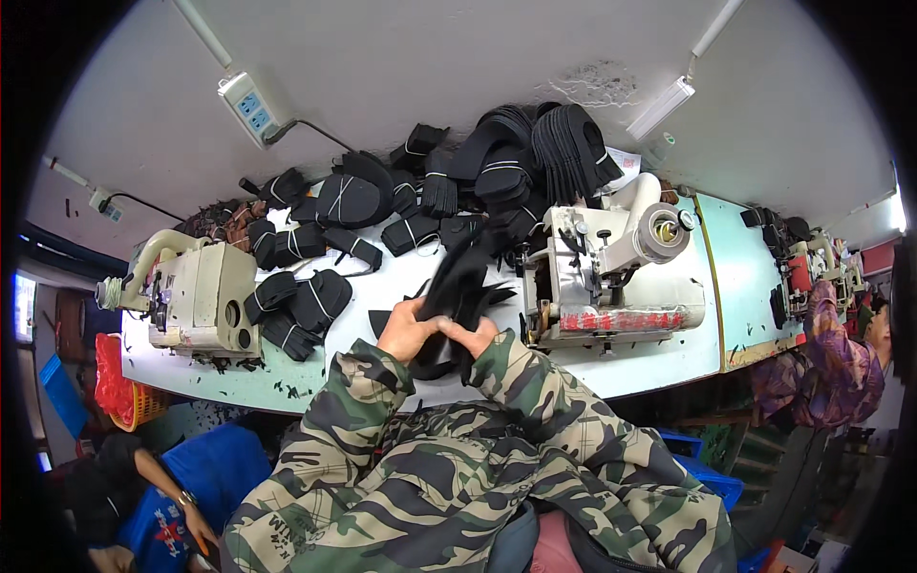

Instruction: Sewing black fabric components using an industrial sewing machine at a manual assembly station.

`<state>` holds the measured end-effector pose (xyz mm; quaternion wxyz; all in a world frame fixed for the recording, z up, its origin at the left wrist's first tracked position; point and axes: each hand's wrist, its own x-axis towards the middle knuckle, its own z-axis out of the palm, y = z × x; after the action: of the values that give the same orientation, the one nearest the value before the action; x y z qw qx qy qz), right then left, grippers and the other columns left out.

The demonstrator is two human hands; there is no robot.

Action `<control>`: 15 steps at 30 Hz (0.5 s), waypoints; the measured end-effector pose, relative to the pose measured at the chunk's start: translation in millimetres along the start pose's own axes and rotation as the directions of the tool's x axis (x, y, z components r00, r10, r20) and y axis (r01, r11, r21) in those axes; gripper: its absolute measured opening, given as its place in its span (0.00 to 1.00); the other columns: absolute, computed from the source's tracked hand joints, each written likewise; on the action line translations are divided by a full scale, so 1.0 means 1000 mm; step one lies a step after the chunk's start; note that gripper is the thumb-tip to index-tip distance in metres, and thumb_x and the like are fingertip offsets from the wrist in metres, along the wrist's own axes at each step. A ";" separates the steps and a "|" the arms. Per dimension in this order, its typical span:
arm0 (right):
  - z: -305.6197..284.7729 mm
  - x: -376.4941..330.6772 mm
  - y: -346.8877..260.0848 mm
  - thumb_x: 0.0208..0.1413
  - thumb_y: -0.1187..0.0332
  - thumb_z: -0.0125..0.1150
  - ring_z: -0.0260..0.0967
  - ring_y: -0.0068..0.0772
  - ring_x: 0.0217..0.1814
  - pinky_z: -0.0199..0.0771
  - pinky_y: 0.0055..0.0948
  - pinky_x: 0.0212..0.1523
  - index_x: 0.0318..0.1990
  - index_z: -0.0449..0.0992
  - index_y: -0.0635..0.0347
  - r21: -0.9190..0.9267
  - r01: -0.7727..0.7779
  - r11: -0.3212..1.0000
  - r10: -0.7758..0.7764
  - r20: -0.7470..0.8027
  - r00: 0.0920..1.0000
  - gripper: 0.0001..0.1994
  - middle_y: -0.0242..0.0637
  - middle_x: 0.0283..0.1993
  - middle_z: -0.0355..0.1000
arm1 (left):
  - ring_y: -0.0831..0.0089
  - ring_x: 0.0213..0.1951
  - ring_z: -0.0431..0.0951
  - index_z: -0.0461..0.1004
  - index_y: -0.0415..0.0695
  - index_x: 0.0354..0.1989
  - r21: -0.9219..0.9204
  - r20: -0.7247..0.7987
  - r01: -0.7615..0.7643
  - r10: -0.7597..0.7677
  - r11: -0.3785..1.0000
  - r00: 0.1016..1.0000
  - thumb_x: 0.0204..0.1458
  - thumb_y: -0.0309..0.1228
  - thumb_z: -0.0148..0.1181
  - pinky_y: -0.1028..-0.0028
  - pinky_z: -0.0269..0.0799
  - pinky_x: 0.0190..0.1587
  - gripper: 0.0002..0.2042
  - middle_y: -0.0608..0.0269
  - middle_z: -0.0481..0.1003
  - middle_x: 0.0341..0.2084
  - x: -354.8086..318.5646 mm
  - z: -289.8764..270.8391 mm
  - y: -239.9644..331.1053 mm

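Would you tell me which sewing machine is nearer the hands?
The white sewing machine right of both hands; the cream machine sits far left.

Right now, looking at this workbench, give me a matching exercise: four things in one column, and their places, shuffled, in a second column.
Things:
1. black fabric pieces
2. white sewing machine
3. cream sewing machine
4. power strip

Places:
A. left end of the table
B. on the wall above
C. held by both hands
D. just right of the hands

Pairs: 1-C, 2-D, 3-A, 4-B
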<state>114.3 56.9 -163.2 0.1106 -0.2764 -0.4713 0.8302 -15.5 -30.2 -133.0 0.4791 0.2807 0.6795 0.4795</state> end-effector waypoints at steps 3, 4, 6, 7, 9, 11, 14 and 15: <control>-0.009 -0.011 -0.001 0.46 0.59 0.63 0.67 0.23 0.42 0.68 0.24 0.39 0.41 0.73 0.62 0.172 -0.162 0.972 0.161 0.025 0.987 0.18 0.35 0.40 0.71 | 0.76 0.29 0.73 0.70 0.34 0.34 -0.472 -0.060 0.006 -0.039 0.882 0.997 0.46 0.21 0.54 0.76 0.69 0.35 0.06 0.63 0.73 0.27 -0.003 0.006 -0.003; -0.009 -0.015 0.002 0.45 0.60 0.63 0.67 0.23 0.36 0.67 0.23 0.34 0.38 0.74 0.61 0.195 -0.213 0.957 0.218 -0.003 0.976 0.16 0.34 0.35 0.71 | 0.76 0.29 0.73 0.70 0.34 0.34 -0.464 -0.064 0.006 -0.040 0.886 0.997 0.46 0.21 0.54 0.76 0.69 0.35 0.06 0.63 0.73 0.27 -0.007 0.009 -0.003; -0.008 -0.022 0.004 0.45 0.61 0.62 0.68 0.23 0.24 0.67 0.22 0.24 0.33 0.75 0.59 0.246 -0.312 0.918 0.334 -0.053 0.941 0.12 0.32 0.26 0.71 | 0.74 0.27 0.73 0.70 0.34 0.33 -0.359 -0.137 0.013 -0.067 0.933 0.988 0.46 0.22 0.53 0.75 0.69 0.33 0.06 0.62 0.73 0.25 -0.015 0.019 -0.001; -0.005 -0.028 -0.018 0.42 0.64 0.63 0.66 0.23 0.20 0.65 0.21 0.21 0.29 0.75 0.59 0.183 -0.339 0.923 0.364 -0.125 0.923 0.09 0.32 0.20 0.70 | 0.73 0.26 0.73 0.69 0.34 0.33 -0.305 -0.175 0.021 -0.077 0.952 0.982 0.46 0.22 0.53 0.74 0.69 0.32 0.06 0.61 0.72 0.24 -0.018 0.022 0.000; -0.025 -0.023 -0.009 0.41 0.67 0.62 0.65 0.22 0.18 0.66 0.22 0.19 0.25 0.75 0.63 0.222 -0.202 0.954 0.220 -0.060 0.974 0.08 0.31 0.19 0.69 | 0.71 0.23 0.73 0.69 0.32 0.32 -0.326 -0.163 0.051 -0.110 0.944 0.980 0.46 0.22 0.52 0.74 0.69 0.30 0.07 0.60 0.72 0.22 -0.017 -0.001 0.004; -0.050 -0.033 -0.024 0.39 0.70 0.60 0.64 0.21 0.18 0.64 0.20 0.18 0.26 0.75 0.63 0.217 -0.117 0.969 0.141 -0.098 0.985 0.06 0.31 0.20 0.70 | 0.74 0.16 0.70 0.69 0.31 0.30 -0.241 -0.316 -0.064 -0.016 0.968 0.949 0.44 0.23 0.51 0.75 0.68 0.24 0.07 0.63 0.69 0.17 -0.012 -0.046 0.035; -0.067 -0.047 -0.042 0.43 0.74 0.50 0.70 0.34 0.34 0.71 0.31 0.37 0.37 0.71 0.71 0.368 -0.032 0.929 0.035 -0.002 0.999 0.13 0.43 0.34 0.71 | 0.78 0.17 0.69 0.72 0.36 0.29 0.068 -0.585 -0.099 0.120 0.993 0.802 0.44 0.29 0.55 0.77 0.68 0.23 0.08 0.64 0.70 0.17 -0.035 -0.112 0.078; -0.069 -0.057 -0.053 0.43 0.74 0.46 0.69 0.40 0.39 0.69 0.35 0.42 0.40 0.68 0.73 0.512 -0.058 0.857 0.042 0.043 0.998 0.16 0.47 0.36 0.70 | 0.73 0.20 0.71 0.71 0.35 0.29 0.352 -0.557 -0.057 0.257 0.934 0.790 0.42 0.29 0.57 0.74 0.68 0.25 0.09 0.60 0.71 0.19 -0.030 -0.101 0.086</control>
<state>195.7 109.1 -126.1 0.1517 -0.2365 -0.2275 0.9324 -103.9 -61.1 -34.7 0.1484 0.2455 0.8368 0.4664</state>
